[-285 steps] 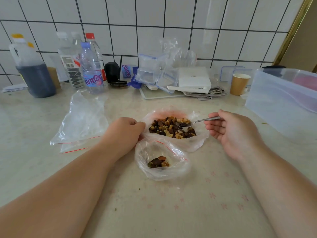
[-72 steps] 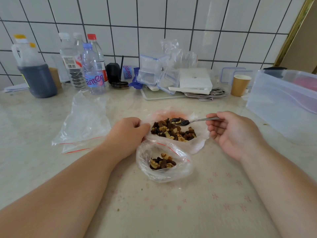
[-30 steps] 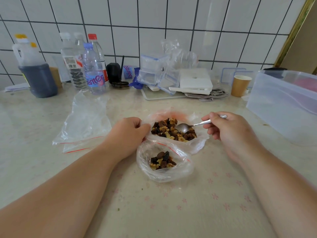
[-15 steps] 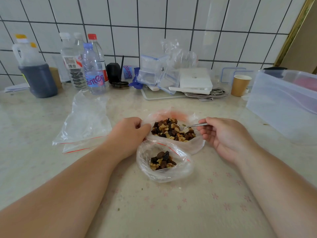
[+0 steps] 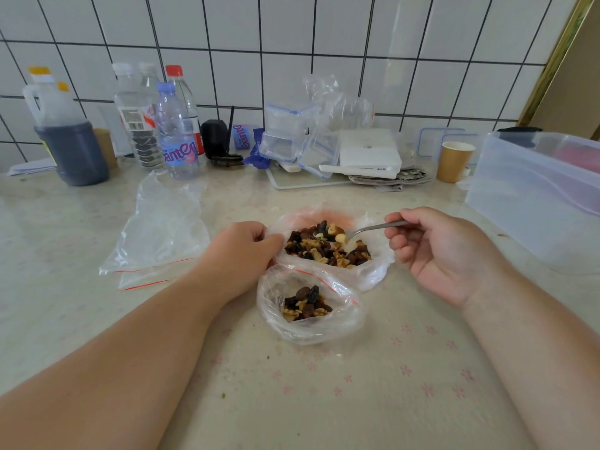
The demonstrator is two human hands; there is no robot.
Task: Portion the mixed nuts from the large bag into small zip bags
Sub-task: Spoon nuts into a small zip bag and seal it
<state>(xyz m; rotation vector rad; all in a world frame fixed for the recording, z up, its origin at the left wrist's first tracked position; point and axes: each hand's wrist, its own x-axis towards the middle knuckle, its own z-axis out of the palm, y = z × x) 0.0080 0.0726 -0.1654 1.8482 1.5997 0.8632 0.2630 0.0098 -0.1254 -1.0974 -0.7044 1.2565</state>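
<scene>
Mixed nuts (image 5: pixel 328 248) sat mid-counter in the large bag (image 5: pixel 373 271); the right hand (image 5: pixel 444 254) pinched a loaded spoon (image 5: pixel 331 237). It should travel level toward six o'clock, where the left hand (image 5: pixel 240 258) gripped the small zip bag (image 5: pixel 308 329).

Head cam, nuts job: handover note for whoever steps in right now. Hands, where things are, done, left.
Left hand: grips the near-left rim of the large bag, keeping it open.
Right hand: holds the spoon, its bowl loaded with nuts just above the pile in the large bag.
Small bag: open, directly in front of the large bag and touching it, with a small heap of nuts inside.
Spare bags: flat on the counter to the left, apparently empty.
Done: the first small bag is partly filled.
Left: tip this spoonful in, top up, zip it, then fill the spares.
</scene>
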